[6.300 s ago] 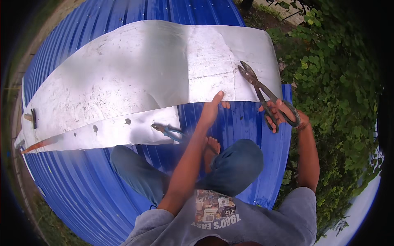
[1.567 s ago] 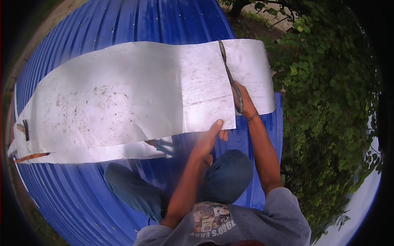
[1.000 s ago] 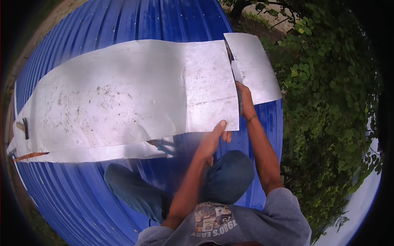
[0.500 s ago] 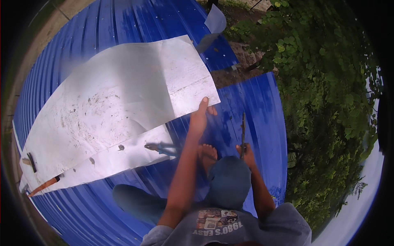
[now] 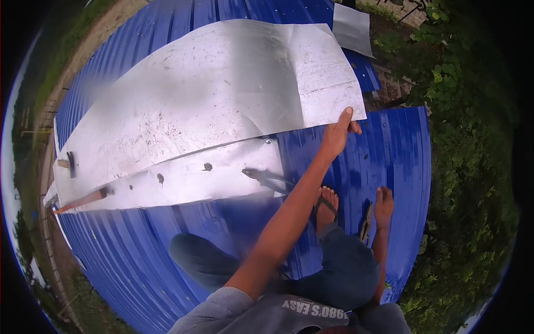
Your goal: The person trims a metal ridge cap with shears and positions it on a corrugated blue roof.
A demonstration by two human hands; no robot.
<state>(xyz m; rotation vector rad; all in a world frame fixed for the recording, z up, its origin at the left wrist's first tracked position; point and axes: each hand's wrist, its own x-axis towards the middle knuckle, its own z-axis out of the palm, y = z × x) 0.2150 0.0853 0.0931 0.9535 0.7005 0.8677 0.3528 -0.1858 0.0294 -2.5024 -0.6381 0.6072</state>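
Note:
My left hand [image 5: 338, 135] is closed on the near right corner of a large silvery metal sheet [image 5: 183, 94], thumb on top and fingers underneath. The sheet bows upward along its middle. Beside my right foot, a dark long-bladed tool [image 5: 365, 222], probably a pair of snips, lies on the blue ribbed metal roof [image 5: 400, 167]. Just right of it is my right hand [image 5: 384, 207], its fingers stretched out and nothing visible in them. Pliers [image 5: 266, 177] with long handles rest on a second metal strip [image 5: 222, 186] under the large sheet, partly behind my left forearm.
At the sheet's far left lie a hammer [image 5: 69, 163] and a brown-handled tool [image 5: 83, 201]. Another small metal piece [image 5: 352, 30] sits at the far right. Dense green foliage [image 5: 467, 222] borders the roof's right edge. My knees are bent near the strip.
My left hand still grips the sheet's corner, and the sheet bows more. My right hand has let go of the dark tool, which now lies on the roof. The view has shifted.

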